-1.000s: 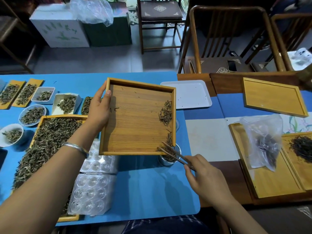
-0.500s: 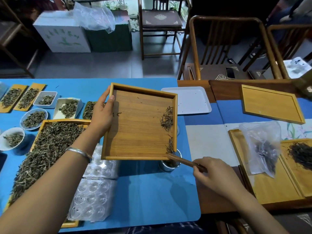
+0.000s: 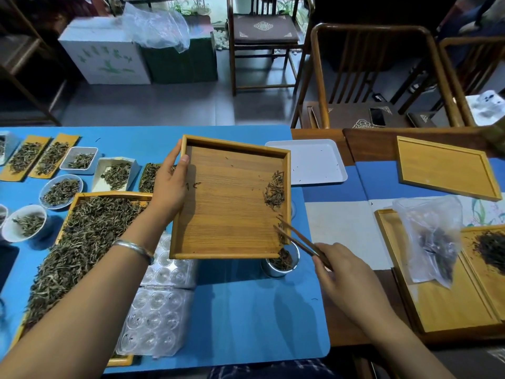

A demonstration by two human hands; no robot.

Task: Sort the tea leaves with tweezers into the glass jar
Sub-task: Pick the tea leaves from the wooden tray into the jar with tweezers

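A left hand tilts a wooden tray over a glass jar on the blue desk, fingers clasping the tray's far-left corner. The right hand pinches tweezers, tips apart at the tray's near-right corner directly above the jar; remaining tea leaves lie along the right rim, beyond the tips.

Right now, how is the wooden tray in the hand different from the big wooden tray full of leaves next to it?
The held tray is lifted and tilted by the left hand; the big tray lies flat on the blue mat. The held tray is nearly bare, with a small clump of tea leaves by its right wall; the big tray is heaped with leaves. Both are light wood with raised rims.
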